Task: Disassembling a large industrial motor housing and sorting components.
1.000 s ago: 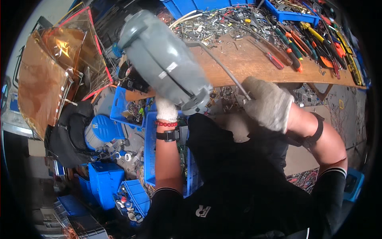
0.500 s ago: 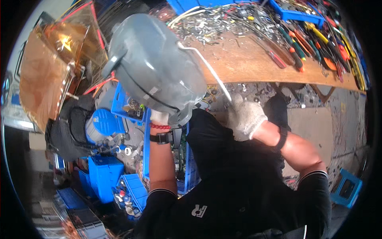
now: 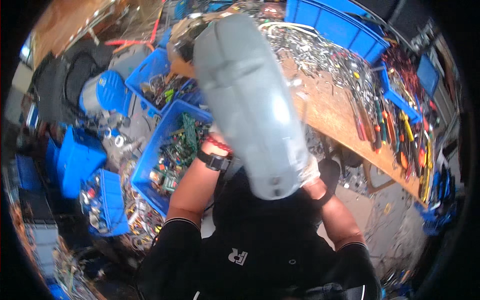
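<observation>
A large, long grey plastic housing (image 3: 250, 100) with rounded ends and a shiny surface is held up in front of me, tilted and slightly blurred. My left hand (image 3: 216, 134) is at its left side. Most of that hand is hidden behind the housing; a red bead bracelet and a black watch show at the wrist. My right hand (image 3: 310, 172), in a whitish work glove, grips the lower right side of the housing, its fingers mostly out of sight behind it. The underside of the housing cannot be seen.
A wooden bench (image 3: 325, 102) ahead right bears scattered small metal parts (image 3: 320, 55) and several hand tools (image 3: 390, 130). Behind stands a large blue crate (image 3: 340, 30). At left, a blue bin (image 3: 142, 175) holds green circuit boards, near a blue-lidded bucket (image 3: 105, 95).
The housing has swung to the right and turned more upright, its smoother side now facing me. My right hand has moved from the white cord onto the housing. The view has turned.
</observation>
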`<action>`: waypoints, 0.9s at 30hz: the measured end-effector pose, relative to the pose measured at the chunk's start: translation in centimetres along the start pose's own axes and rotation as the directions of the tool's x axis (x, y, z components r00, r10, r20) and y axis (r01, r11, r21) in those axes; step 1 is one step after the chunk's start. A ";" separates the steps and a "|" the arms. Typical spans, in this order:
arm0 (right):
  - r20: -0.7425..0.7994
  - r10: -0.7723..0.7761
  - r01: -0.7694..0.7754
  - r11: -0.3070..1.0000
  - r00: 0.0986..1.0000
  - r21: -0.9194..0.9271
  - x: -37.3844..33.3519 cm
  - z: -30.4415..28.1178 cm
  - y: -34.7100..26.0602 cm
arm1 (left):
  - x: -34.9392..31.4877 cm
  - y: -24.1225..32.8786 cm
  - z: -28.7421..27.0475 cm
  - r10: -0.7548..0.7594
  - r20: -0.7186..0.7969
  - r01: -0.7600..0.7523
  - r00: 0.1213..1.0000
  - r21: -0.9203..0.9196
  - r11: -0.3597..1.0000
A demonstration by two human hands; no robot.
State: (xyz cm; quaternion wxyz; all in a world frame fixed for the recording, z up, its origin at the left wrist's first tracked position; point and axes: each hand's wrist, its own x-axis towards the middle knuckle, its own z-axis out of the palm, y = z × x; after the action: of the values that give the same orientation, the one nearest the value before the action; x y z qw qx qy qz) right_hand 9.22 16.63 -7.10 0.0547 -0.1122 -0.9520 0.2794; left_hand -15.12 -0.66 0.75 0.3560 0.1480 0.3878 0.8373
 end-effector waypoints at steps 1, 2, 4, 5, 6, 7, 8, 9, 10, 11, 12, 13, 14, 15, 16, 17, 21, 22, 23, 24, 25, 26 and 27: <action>-0.003 -0.073 0.072 0.992 0.997 -0.100 0.9 -0.5 -0.1 | 0.4 0.2 0.1 0.009 -0.012 -0.009 1.000 -0.024 1.000; -0.001 -0.147 0.144 0.970 0.989 -0.198 1.9 -0.9 -0.2 | 0.2 -0.1 0.3 0.016 -0.022 -0.018 1.000 -0.049 0.999; 0.021 -0.192 0.192 0.958 0.981 -0.212 2.4 -1.5 -0.5 | -1.1 0.3 0.0 0.049 -0.035 -0.052 0.998 -0.097 0.994; 0.007 -0.210 0.207 0.957 0.978 -0.205 2.8 -1.9 -0.5 | -0.7 -0.1 1.4 0.191 -0.187 -0.151 0.964 0.209 0.966; -0.020 -0.220 0.212 0.956 0.975 -0.203 3.3 -2.6 -0.1 | -0.6 1.0 3.0 0.191 -0.188 -0.079 0.964 0.480 0.874; -0.037 -0.243 0.232 0.954 0.969 -0.190 3.7 -2.8 -0.3 | -0.2 0.7 3.7 0.286 -0.235 -0.109 0.929 0.565 0.818; -0.057 -0.261 0.247 0.953 0.964 -0.175 4.1 -3.0 -0.4 | 0.6 0.5 4.6 0.376 -0.272 -0.121 0.885 0.647 0.753; -0.088 -0.264 0.248 0.955 0.960 -0.164 4.3 -3.4 0.0 | 1.4 0.6 5.5 0.387 -0.274 -0.140 0.880 0.630 0.764; -0.119 -0.250 0.232 0.962 0.961 -0.145 3.4 -3.7 0.3 | 1.5 0.8 6.9 0.383 -0.282 -0.120 0.880 0.646 0.754; -0.155 -0.232 0.214 0.969 0.960 -0.124 2.5 -3.9 0.7 | 1.7 1.1 8.2 0.376 -0.286 -0.100 0.881 0.664 0.741; -0.200 -0.212 0.195 0.976 0.957 -0.102 1.9 -4.3 1.0 | 1.9 1.5 9.5 0.372 -0.281 -0.085 0.885 0.686 0.722; -0.248 -0.189 0.175 0.981 0.950 -0.077 1.3 -4.6 1.3 | 1.5 2.1 10.5 0.349 -0.270 -0.046 0.898 0.729 0.683; -0.298 -0.164 0.157 0.986 0.940 -0.050 0.8 -5.1 1.5 | 2.0 2.2 10.8 0.341 -0.250 -0.058 0.906 0.725 0.686; -0.215 -0.018 0.014 1.000 0.976 -0.022 1.6 -6.7 -0.3 | 2.3 2.6 10.5 0.313 -0.196 -0.070 0.929 0.739 0.670; -0.127 0.127 -0.129 0.992 0.984 -0.006 2.8 -9.1 -2.9 | 2.5 2.8 10.4 0.286 -0.144 -0.083 0.947 0.752 0.654; -0.029 -0.505 0.417 0.741 0.862 -0.526 2.8 -11.9 -3.1 | 2.9 2.7 11.1 0.246 -0.130 -0.072 0.960 0.738 0.670; -0.209 0.306 -0.192 0.880 0.929 0.434 3.3 -12.3 -2.4 | 2.7 4.4 14.8 0.074 -0.027 -0.025 0.997 0.787 0.616; -0.211 0.300 -0.183 0.879 0.930 0.441 3.6 -12.4 -3.2 | 3.4 4.0 14.5 0.080 -0.027 -0.027 0.996 0.793 0.609; -0.169 0.341 -0.226 0.850 0.925 0.475 3.7 -12.8 -4.2 | 4.7 2.9 13.7 0.048 0.007 -0.039 0.999 0.679 0.733; -0.125 0.388 -0.275 0.814 0.913 0.512 3.6 -12.8 -4.6 | 5.6 1.8 13.2 0.011 0.050 -0.037 0.999 0.549 0.835; -0.275 0.219 -0.068 0.881 0.936 0.468 3.9 -12.0 -2.9 | 6.0 1.4 13.4 -0.014 0.101 -0.031 0.995 0.439 0.898; -0.287 0.231 -0.068 0.873 0.930 0.482 3.6 -11.4 -1.3 | 6.4 0.9 13.5 -0.026 0.112 -0.027 0.993 0.455 0.890; -0.250 0.296 -0.139 0.856 0.922 0.499 3.6 -10.7 -1.0 | 6.5 0.6 13.1 -0.026 0.101 -0.019 0.995 0.418 0.908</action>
State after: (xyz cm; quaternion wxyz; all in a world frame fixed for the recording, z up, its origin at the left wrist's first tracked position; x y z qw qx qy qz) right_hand 7.37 22.25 2.55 0.2006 -0.2472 -0.8145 0.4850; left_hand -13.08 10.84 9.60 0.3373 0.2634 0.5391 0.7254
